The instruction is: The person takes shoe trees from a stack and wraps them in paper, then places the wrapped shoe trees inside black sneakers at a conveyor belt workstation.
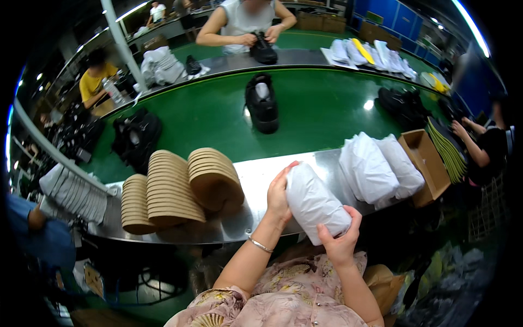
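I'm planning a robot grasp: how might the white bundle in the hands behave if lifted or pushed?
The white bundle probably gives slightly at the surface, which looks creased. It is likely fairly stiff overall: it shows no clear sag between the left hand and right hand. Its rounded edges might let it rock when pushed.

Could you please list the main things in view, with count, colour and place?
wrapped bundle: one, white, between both hands
near ledge: one, silver, before the person
sole-shaped stacks: three, tan, on the ledge, left
wrapped packages: at least two, white, on the ledge, right
open box: one, brown, beside the packages
layered stack: one, green, right of the box
work surface: one, green, beyond the ledge
shoes: several, black, mostly on the work surface
co-workers: several, white/yellow/dark clothes, left, opposite, right
left hand: one, bare, on the bundle's upper left
right hand: one, bare, on the bundle's lower right
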A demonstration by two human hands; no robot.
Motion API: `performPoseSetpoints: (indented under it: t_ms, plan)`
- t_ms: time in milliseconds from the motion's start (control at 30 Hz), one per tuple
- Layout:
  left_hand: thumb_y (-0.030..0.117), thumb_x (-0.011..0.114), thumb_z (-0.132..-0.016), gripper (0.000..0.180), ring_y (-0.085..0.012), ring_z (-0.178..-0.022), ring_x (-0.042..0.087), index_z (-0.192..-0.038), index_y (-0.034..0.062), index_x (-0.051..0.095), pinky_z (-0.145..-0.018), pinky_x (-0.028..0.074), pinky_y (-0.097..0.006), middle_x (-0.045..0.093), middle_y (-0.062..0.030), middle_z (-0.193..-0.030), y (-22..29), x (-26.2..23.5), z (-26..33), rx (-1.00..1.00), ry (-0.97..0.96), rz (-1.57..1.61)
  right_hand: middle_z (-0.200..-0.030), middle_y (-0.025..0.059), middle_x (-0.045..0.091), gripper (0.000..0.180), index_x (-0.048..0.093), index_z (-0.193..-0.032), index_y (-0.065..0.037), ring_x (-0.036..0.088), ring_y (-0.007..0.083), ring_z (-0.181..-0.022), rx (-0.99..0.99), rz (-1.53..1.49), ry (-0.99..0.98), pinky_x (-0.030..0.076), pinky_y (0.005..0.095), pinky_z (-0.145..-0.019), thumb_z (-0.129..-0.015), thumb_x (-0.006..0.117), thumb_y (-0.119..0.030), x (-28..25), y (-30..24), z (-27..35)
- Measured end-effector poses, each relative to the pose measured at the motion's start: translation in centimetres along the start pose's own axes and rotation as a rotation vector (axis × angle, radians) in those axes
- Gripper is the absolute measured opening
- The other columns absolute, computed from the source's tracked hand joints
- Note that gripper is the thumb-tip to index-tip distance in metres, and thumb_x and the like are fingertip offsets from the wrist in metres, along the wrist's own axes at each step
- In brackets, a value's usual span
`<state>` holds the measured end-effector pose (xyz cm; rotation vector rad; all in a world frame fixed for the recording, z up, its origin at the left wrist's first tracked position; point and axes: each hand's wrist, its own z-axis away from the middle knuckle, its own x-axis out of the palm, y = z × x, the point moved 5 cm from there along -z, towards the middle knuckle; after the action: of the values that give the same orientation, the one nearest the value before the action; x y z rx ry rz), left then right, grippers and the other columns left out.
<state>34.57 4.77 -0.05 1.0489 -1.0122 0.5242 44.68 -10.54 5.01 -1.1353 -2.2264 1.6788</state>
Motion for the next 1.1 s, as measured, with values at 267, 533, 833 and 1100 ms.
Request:
performPoseSetpoints:
  t_ms: [267,533,833,1100]
  plan:
    - [0.020,0.048,-0.091,0.050,-0.0216,-0.114,0.046,-0.131,-0.0064,0.034,-0.097,0.036,-0.032,0.047,-0.0161,-0.126,1.3,-3.4,0.7,0.021,0.134,-0.403,-0.099,0.0216,0.052,0.059,0.042,-0.111,0.002,0.055,0.0362,-0.087,-0.234,0.242,-0.006,0.045,0.0395,-0.076,-0.064,0.074,-0.014,4.7,0.4,-0.8]
    - [0.007,0.060,-0.081,0.043,-0.0345,-0.113,0.049,-0.119,-0.0066,0.045,-0.095,0.039,-0.036,0.049,-0.0246,-0.121,7.2,2.5,13.4,0.865,0.047,-1.454,-0.105,0.0223,0.051,0.062,0.040,-0.114,0.002,0.052,0.0408,-0.092,-0.186,0.387,0.021,0.044,0.0425,-0.079,-0.067,0.073,-0.020,6.5,3.5,-0.1]
    - [0.003,0.048,-0.087,0.033,-0.0315,-0.108,0.053,-0.118,-0.0059,0.048,-0.093,0.041,-0.039,0.054,-0.0200,-0.116,28.3,1.0,25.1,1.393,0.568,-1.776,-0.112,0.0224,0.051,0.049,0.049,-0.114,0.005,0.050,0.0389,-0.100,-0.265,0.416,0.068,0.041,0.0418,-0.089,-0.072,0.070,-0.011,2.8,-4.0,-0.8]
    - [0.022,0.050,-0.090,0.038,-0.0297,-0.135,0.016,-0.126,0.0095,0.051,-0.108,0.016,-0.038,0.022,-0.0129,-0.146,34.5,-8.3,19.2,0.511,0.057,-1.731,-0.080,0.0099,0.054,0.028,0.058,-0.088,0.003,0.054,0.0232,-0.076,-1.331,0.035,-0.434,0.043,0.0336,-0.070,-0.064,0.057,-0.010,18.9,-22.3,6.4]
